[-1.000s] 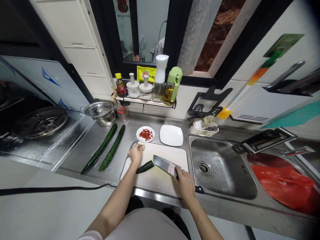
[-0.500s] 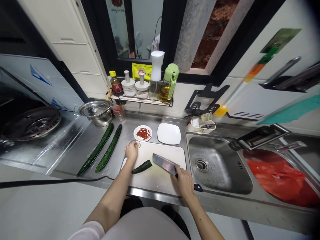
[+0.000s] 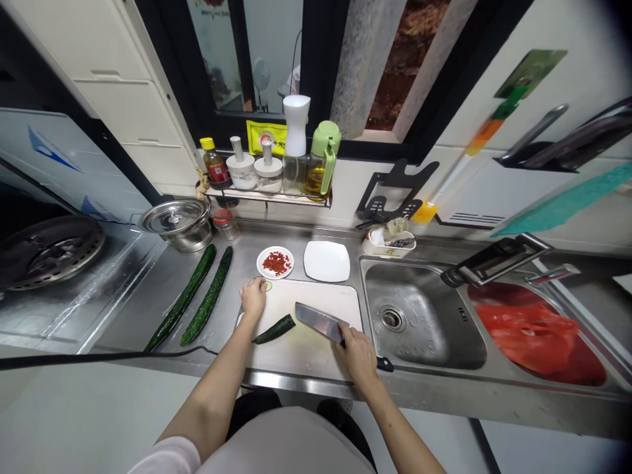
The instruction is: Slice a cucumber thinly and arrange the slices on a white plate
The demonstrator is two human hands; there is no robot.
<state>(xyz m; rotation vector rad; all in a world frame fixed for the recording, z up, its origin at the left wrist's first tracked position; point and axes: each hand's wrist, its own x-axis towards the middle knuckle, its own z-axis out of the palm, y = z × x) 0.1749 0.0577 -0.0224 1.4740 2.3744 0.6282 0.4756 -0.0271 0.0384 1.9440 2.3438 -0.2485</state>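
A white cutting board lies on the steel counter in front of me. My right hand is closed round the handle of a cleaver, whose blade rests low over the board. A cut piece of cucumber lies just left of the blade. My left hand sits at the board's far left corner, fingertips pinched by a thin cucumber slice. Two whole cucumbers lie side by side to the left of the board.
Behind the board stand a small dish of red berries and a white square plate. A lidded steel pot is at back left, a condiment shelf above. The sink lies right, with a red basin beyond.
My left hand has moved from the cucumber piece up to the board's far left corner with the slice. The knife hand has hardly moved. The view shifted slightly.
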